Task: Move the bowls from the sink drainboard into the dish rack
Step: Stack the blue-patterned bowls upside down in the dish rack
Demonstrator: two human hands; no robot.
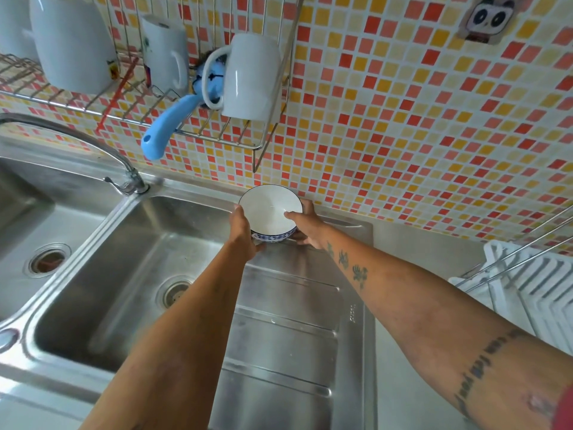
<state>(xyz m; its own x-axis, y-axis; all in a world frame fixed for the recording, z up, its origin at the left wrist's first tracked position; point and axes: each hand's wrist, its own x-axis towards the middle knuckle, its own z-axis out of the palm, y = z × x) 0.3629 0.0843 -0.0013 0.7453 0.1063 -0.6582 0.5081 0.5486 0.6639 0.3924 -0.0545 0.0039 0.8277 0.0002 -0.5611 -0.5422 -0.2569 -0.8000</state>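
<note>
Head cam: both hands, left [243, 231] & right [307, 226], fingers cupping bowl [270, 209] sides; looks ceramic, prob slick, breakable — keep two-sided grip.

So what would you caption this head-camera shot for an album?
Both hands, left hand and right hand, grip a white bowl at the drainboard's far end, dish rack waiting right.

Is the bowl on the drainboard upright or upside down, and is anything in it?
Upright and empty: the bowl shows its bare white inside, opening upward, gripped between the left hand and right hand.
</note>
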